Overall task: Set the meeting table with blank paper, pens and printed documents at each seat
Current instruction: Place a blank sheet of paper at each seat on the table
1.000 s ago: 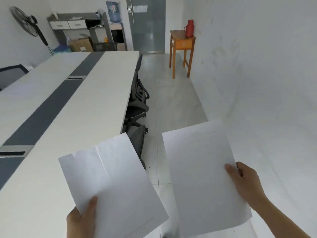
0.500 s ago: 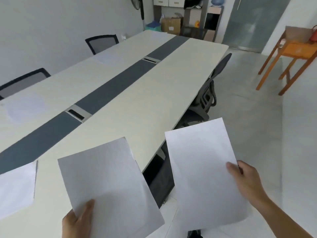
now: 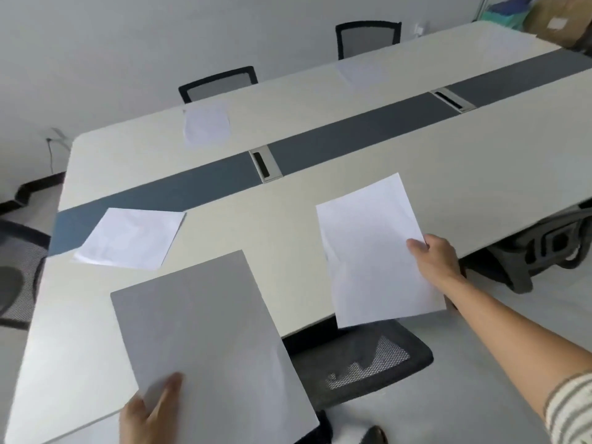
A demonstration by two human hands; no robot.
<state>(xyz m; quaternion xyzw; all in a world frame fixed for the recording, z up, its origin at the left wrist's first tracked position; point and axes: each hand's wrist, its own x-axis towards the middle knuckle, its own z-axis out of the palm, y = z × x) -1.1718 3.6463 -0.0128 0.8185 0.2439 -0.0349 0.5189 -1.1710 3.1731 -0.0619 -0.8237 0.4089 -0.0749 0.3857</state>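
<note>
Tabletop (image 3: 288, 216): pale, long, with a dark centre strip (image 3: 352, 136) and a cable hatch (image 3: 265, 165) set into it. Left hand (image 3: 150, 408): thumb on top, pinching the lower edge of a shaded sheet (image 3: 208, 341) held above the near-left part of the tabletop. Right hand (image 3: 432, 257): fingers curled round the right edge of a white sheet (image 3: 374, 251), held over the near edge above the near chair (image 3: 362, 360), which is tucked under. Already laid: end sheet (image 3: 131, 238) at the left end, one corner on the strip, with faint marks that cannot be told as print; far-left sheet (image 3: 206, 125) in front of a black mesh chair (image 3: 221, 83); far-right sheet (image 3: 362, 73) in front of a second mesh chair (image 3: 368, 38). Pens: none in view. Printed documents: none that can be told as such. Stage, as judged: early; three seats carry one sheet each, the near-side seats, including the right-hand chair (image 3: 544, 248), carry nothing yet, and the two sheets in hand look meant for them; pens and documents are left to do at every seat
</note>
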